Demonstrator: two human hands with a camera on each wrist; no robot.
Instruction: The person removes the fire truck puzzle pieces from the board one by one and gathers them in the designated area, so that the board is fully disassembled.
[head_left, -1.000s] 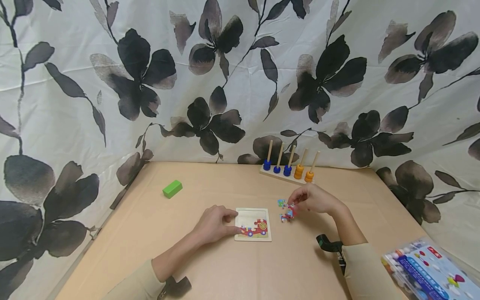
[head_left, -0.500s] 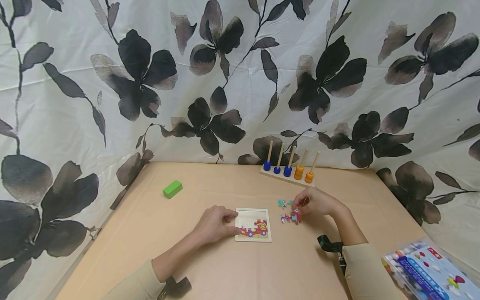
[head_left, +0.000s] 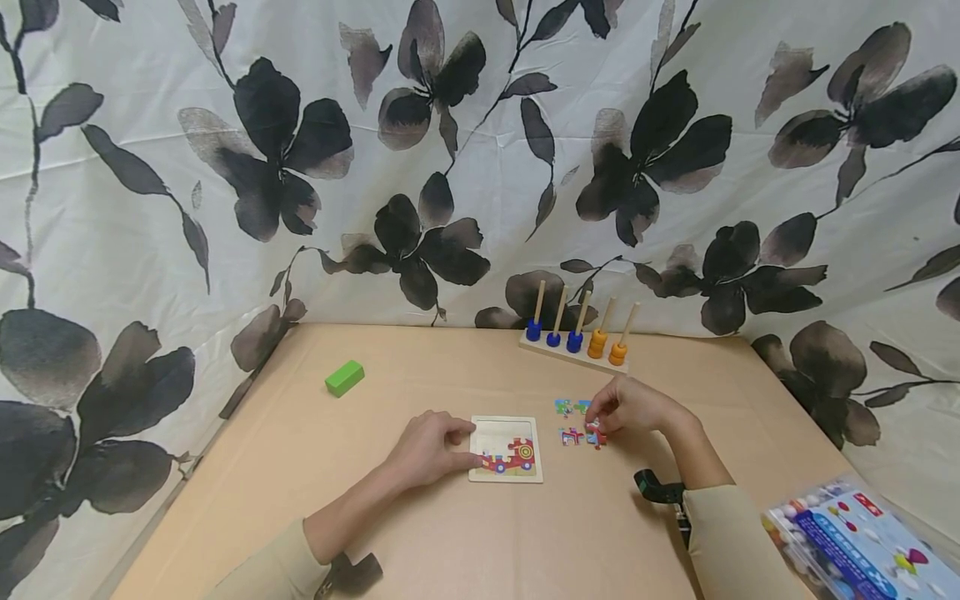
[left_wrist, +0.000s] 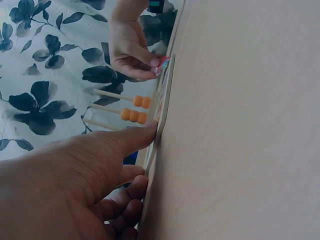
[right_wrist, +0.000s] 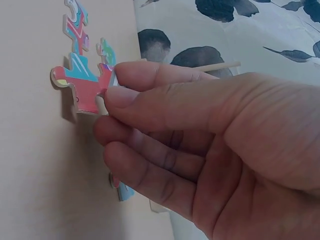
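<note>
My left hand (head_left: 427, 448) grips the left edge of a small wooden puzzle tray (head_left: 502, 425), thumb at its lower corner and a finger at its upper one. Red vehicle pieces with blue wheels (head_left: 517, 457) fill the tray's lower part; bare wood shows above. In the left wrist view the tray (left_wrist: 165, 105) appears nearly edge-on. Right of it, my right hand (head_left: 630, 404) pinches a red and blue puzzle piece (right_wrist: 85, 87) between thumb and index finger, low over the table. Beside that piece lie another red piece (head_left: 571, 437) and green-blue pieces (head_left: 562, 407).
A peg stacker (head_left: 573, 350) with blue and orange beads stands at the table's back. Toward the back left lies a green block (head_left: 345, 378). A clear case with a blue printed cover (head_left: 862, 533) sits at the right front. A floral curtain (head_left: 487, 167) hangs behind.
My right hand has shifted slightly toward me and right, bringing the red and blue piece away from the green-blue ones. My left hand and the tray have stayed put.
</note>
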